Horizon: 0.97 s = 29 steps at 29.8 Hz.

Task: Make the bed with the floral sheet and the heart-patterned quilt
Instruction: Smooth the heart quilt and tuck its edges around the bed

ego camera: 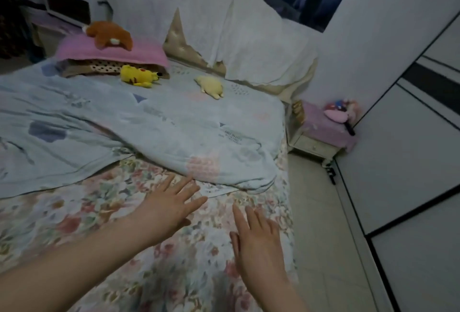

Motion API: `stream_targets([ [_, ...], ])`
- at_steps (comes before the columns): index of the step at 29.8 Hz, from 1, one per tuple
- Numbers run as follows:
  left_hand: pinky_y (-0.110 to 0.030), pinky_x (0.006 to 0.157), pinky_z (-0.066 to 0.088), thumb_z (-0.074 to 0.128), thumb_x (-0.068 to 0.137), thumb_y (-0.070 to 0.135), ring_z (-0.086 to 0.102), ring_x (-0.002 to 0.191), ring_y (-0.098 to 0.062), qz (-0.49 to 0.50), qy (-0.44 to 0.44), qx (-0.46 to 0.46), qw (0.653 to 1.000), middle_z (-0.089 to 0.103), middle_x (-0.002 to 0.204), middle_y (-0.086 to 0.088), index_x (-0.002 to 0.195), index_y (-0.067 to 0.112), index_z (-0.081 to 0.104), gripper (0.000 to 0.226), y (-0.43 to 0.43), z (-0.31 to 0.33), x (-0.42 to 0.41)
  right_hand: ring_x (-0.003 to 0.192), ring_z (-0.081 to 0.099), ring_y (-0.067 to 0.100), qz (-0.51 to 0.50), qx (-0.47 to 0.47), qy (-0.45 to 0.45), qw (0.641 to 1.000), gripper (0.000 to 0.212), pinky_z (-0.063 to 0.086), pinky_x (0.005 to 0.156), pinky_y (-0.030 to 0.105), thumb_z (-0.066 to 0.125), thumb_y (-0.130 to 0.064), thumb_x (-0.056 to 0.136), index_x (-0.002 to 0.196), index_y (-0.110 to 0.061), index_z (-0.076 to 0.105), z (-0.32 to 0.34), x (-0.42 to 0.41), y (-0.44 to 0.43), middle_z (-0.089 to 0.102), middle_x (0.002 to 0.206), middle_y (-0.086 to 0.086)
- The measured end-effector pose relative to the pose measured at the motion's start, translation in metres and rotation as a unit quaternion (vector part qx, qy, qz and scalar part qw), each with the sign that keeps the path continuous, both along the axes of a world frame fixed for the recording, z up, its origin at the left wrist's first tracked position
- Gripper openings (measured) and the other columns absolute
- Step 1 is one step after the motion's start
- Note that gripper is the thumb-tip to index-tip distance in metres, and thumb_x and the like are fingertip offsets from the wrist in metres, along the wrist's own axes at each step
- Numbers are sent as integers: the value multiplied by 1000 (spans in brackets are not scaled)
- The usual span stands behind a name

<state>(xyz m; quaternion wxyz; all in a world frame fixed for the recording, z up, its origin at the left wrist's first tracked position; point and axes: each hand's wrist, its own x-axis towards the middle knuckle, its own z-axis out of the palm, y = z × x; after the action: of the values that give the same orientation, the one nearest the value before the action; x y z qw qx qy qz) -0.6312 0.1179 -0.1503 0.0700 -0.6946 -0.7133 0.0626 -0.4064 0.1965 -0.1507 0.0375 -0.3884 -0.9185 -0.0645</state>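
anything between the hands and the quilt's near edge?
Nothing visible. The left hand and right hand hover open over the floral sheet, right at the bunched near edge of the quilt. The yellow plush and cream plush lie far up near the pillow.

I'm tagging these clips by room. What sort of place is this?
Most likely a home bedroom, perhaps a child's: a bed with a floral sheet and rumpled pale blue quilt, a pink pillow with a yellow plush toy beside it, and a small white bedside table.
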Motion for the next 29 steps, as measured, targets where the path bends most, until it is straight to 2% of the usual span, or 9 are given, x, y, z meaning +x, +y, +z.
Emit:
stream_targets([
  [3,-55,94,49,91,52,52,62,119,-32,0,-25,-4,1000,66,128,-5,127,29,65,83,27,-55,-14,99,71,23,10,-15,-17,1000,53,59,76,44,32,-44,89,122,-26,70,-46,-10,33,72,113,2],
  [7,-48,78,58,94,30,55,70,105,-27,2,-36,-18,999,73,112,-1,112,31,74,87,79,-142,-37,91,73,18,3,-22,-37,999,79,60,70,41,-2,-44,102,110,-29,76,-138,-37,103,75,104,-2],
  [10,-50,82,57,96,39,42,66,112,-30,41,-59,-46,996,70,120,-5,118,30,71,84,111,-183,-45,91,73,17,12,-75,-62,995,41,60,71,39,49,-53,91,111,-29,75,-181,-59,133,75,103,-4],
  [12,-55,106,39,77,79,23,40,139,-36,35,-76,-44,996,43,150,-11,145,27,47,73,137,-229,-50,92,73,17,17,-73,-46,996,58,61,72,38,87,-45,58,112,-27,75,-223,-77,161,74,104,-4],
  [14,-51,114,30,50,92,6,18,147,-35,41,-107,-34,993,25,159,-13,154,25,26,69,164,-257,-56,95,72,19,5,-92,-16,996,71,60,76,36,95,-32,48,115,-23,73,-253,-103,185,74,108,1],
  [16,-45,118,26,42,93,2,8,150,-33,55,-101,-24,993,13,162,-11,156,22,14,72,195,-287,-59,122,60,26,15,-118,21,993,76,49,99,34,85,-13,68,138,-14,56,-275,-124,204,59,136,14],
  [19,-46,121,17,39,96,9,7,150,-40,66,-150,-46,985,-2,162,-20,155,11,-3,72,247,-325,-63,151,10,22,20,-197,12,980,71,11,119,27,44,-1,99,158,-14,5,-316,-160,241,2,164,12],
  [23,-37,113,27,44,99,10,31,143,-35,150,-252,-83,952,2,165,-10,155,19,-12,80,285,-355,-75,148,20,27,21,-250,26,968,66,25,115,33,39,-19,103,158,-15,1,-354,-200,273,4,165,9],
  [29,-33,74,45,49,96,21,64,101,-33,157,-103,-24,982,68,113,-13,132,25,54,36,301,-408,-77,127,35,34,-30,-165,27,986,38,36,97,41,42,-17,99,135,-19,54,-419,-212,283,42,139,6],
])
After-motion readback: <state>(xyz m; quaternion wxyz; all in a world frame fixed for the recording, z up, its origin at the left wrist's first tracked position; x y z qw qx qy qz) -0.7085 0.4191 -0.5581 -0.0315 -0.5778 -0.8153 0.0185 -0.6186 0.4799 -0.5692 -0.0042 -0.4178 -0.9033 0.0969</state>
